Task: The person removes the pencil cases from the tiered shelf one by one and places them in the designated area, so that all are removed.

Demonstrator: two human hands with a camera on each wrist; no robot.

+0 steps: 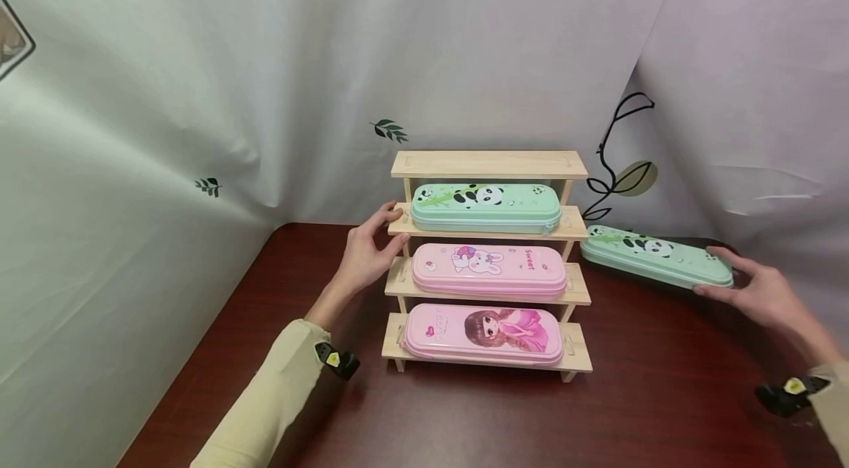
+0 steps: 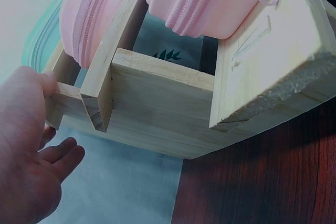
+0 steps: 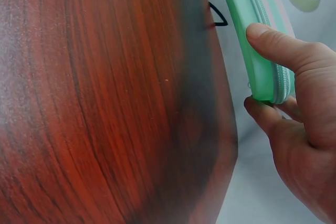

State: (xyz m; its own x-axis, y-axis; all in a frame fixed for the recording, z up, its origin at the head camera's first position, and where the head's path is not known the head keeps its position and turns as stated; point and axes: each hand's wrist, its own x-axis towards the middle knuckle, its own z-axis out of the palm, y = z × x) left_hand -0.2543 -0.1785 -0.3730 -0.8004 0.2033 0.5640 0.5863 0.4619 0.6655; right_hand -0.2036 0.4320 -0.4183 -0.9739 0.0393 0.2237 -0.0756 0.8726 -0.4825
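Observation:
A stepped wooden display stand (image 1: 489,163) stands on the table. On its upper middle step lies a green panda pencil case (image 1: 487,208); below it are a pink bunny pencil case (image 1: 489,269) and, on the lowest step, a pink pencil case with a doll-like girl (image 1: 484,335). My left hand (image 1: 368,250) grips the left end of the step bearing the green case, thumb at its edge in the left wrist view. At the right, my right hand (image 1: 763,291) pinches the end of another green panda pencil case (image 1: 657,258), held tilted above the table, its left end near the stand.
The dark red wooden table (image 1: 477,424) runs under the stand, its back edge against a pale curtain (image 1: 491,48) printed with leaves. More curtain hangs along the left and right sides. The stand's top step bears nothing.

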